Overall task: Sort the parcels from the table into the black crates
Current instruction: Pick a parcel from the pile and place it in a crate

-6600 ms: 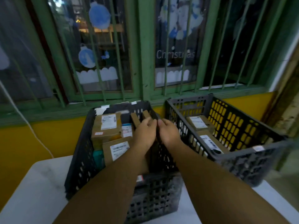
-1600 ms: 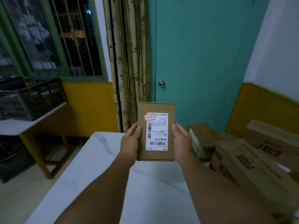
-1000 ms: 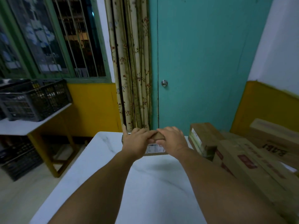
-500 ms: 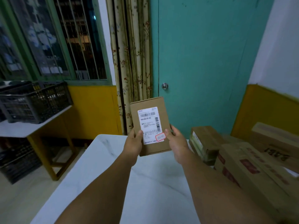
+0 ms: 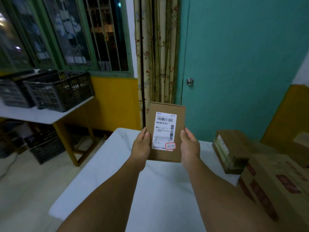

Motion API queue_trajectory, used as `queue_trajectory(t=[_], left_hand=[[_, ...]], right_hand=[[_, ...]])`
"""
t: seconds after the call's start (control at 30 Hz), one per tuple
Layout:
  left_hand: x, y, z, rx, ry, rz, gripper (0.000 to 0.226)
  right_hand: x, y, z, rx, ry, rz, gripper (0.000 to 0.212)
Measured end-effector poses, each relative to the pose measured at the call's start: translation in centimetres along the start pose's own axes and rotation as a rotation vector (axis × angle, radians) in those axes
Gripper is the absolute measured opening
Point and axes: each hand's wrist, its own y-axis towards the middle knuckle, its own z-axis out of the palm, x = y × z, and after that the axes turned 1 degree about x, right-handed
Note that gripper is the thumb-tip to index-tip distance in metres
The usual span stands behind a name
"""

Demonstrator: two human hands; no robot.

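I hold a flat brown cardboard parcel (image 5: 175,113) upright above the white table (image 5: 160,186), its white shipping label facing me with a red-framed stamp at the lower right. My left hand (image 5: 141,145) grips its left edge and my right hand (image 5: 189,147) grips its right edge. Two black crates (image 5: 58,91) stand on a side table at the far left, apart from me.
More brown parcels (image 5: 234,148) and a large printed carton (image 5: 275,186) lie on the table's right side. A teal door (image 5: 242,64) and a flowered curtain (image 5: 155,51) are behind. Another black crate (image 5: 45,148) sits on the floor under the side table.
The parcel has straightened from a tilt to upright and sits a little lower and nearer in my hands. My view has shifted slightly, bringing the crates more into sight.
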Motion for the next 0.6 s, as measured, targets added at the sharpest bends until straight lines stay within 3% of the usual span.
queue_trajectory(t=[0.17,0.37,0.6], left_hand=[[1.4,-0.6,-4.6,-0.099,-0.016,-0.057,0.04],[4.3,0.3,-15.4,-0.234,-0.035,-0.111,0.035],[5.9,1.8,-35.4,-0.404,-0.127,-0.103,0.035]], right_hand=[[-2.7,-1.5,4.1,0.104,-0.004,0.073,0.039],[-6.6,-5.4,13.9,0.251,-0.097,0.088,0.034],[-11.1,-12.8,32.6,0.41,-0.171,0.03,0.034]])
